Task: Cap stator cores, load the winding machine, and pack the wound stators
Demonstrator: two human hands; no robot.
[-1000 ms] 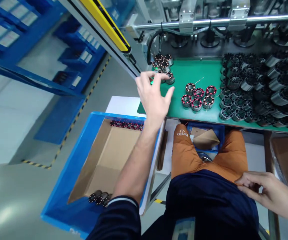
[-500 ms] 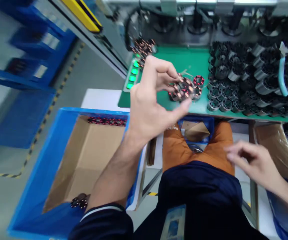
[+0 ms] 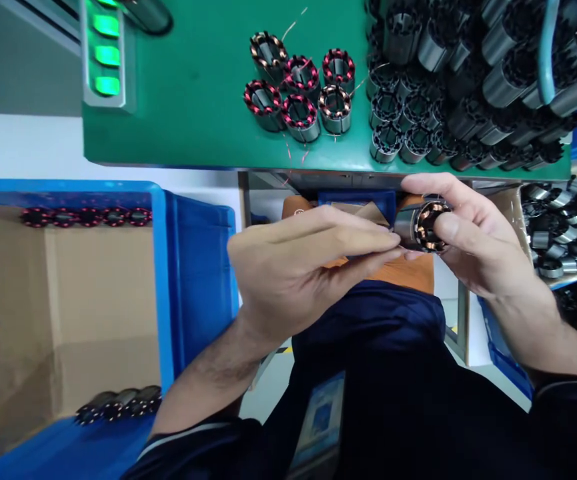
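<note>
A stator wound with copper wire [image 3: 424,225] lies tilted in my right hand [image 3: 488,247], its wound end towards me and my thumb over that end. My left hand [image 3: 313,260] is closed, fingertips and thumb pressed together at the stator's left edge. Whatever thin thing those fingertips pinch is too small to make out. Beyond both hands, wound stators with red wire [image 3: 300,119] and copper wire [image 3: 335,109] stand in a cluster on the green table [image 3: 193,100], some with loose wire ends.
Rows of unwound stator cores [image 3: 418,107] fill the table's right side, under blue-handled pliers [image 3: 547,53]. A blue crate [image 3: 165,287] with cardboard lining holds wound stators at my left. A box of metal cores [image 3: 563,227] stands at right. Green lights [image 3: 107,56] glow at the table's left.
My left hand has come back from over the table to the front of my lap. My right hand has risen to meet it and now grips a copper-wound stator. The view has shifted.
</note>
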